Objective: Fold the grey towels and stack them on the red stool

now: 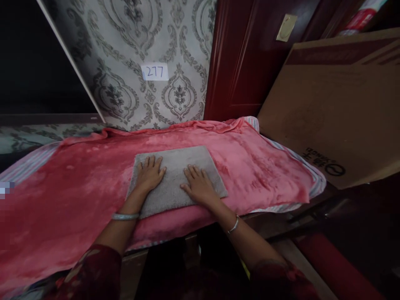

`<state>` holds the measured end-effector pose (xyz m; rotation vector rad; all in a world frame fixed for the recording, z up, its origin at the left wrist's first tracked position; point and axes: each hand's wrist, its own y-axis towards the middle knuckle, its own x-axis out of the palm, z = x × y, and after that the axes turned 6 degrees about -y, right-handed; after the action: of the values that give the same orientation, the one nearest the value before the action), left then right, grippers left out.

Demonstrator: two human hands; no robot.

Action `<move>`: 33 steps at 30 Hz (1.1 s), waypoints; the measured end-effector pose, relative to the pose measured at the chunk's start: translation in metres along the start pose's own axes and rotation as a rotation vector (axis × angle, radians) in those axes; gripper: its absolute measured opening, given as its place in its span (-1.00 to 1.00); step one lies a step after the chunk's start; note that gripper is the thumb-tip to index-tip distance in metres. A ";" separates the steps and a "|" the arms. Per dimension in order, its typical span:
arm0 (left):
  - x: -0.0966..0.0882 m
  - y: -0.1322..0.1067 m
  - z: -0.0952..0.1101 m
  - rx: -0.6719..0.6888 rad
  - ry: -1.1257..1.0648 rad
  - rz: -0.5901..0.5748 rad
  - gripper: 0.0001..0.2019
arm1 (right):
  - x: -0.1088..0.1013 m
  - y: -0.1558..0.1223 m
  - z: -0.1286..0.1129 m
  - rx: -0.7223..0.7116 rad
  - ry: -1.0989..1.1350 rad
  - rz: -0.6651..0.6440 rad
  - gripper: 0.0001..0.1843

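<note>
A grey, short-piled cloth, roughly rectangular like a small towel or mat, lies flat on a pink plush blanket. My left hand rests palm down on its left part, fingers spread. On the right part my right hand also lies flat, with the fingers apart and the thumb pointing left. Neither hand grips anything. Both touch the top face of the cloth, and its underside is hidden.
A large cardboard box leans at the right beside a dark red door. Patterned wallpaper with a paper label reading 277 rises behind. A dark screen stands at the left. Striped fabric shows under the blanket's edge.
</note>
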<state>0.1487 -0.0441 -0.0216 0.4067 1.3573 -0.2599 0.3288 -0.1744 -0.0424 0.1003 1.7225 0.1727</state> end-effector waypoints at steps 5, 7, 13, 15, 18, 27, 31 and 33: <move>-0.001 0.001 0.000 0.018 0.021 0.002 -0.37 | -0.001 -0.013 0.035 0.112 -0.022 -0.002 -0.25; -0.001 0.001 -0.001 0.024 0.028 0.004 -0.37 | -0.002 -0.022 0.055 0.190 -0.024 -0.006 -0.25; 0.001 0.001 0.000 0.022 -0.015 -0.010 -0.37 | 0.009 -0.046 0.081 0.280 0.000 0.049 -0.28; 0.002 0.001 0.000 0.025 -0.028 -0.001 -0.37 | 0.012 -0.048 0.081 0.287 -0.011 0.073 -0.29; -0.001 0.002 -0.002 0.019 -0.076 -0.010 -0.39 | 0.017 -0.048 0.082 0.283 -0.017 0.093 -0.30; -0.005 -0.041 -0.050 0.027 -0.362 0.056 -0.37 | 0.009 -0.050 0.082 0.297 -0.004 0.178 -0.31; 0.002 -0.094 -0.049 0.010 -0.394 0.210 -0.43 | -0.013 -0.030 0.020 0.130 0.024 0.205 -0.33; 0.005 -0.116 -0.040 0.018 -0.386 0.266 -0.46 | -0.018 -0.015 -0.022 -0.008 0.052 0.144 -0.34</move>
<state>0.0665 -0.1312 -0.0479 0.5173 0.9124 -0.1211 0.3102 -0.1939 -0.0237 0.2156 1.7667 0.2907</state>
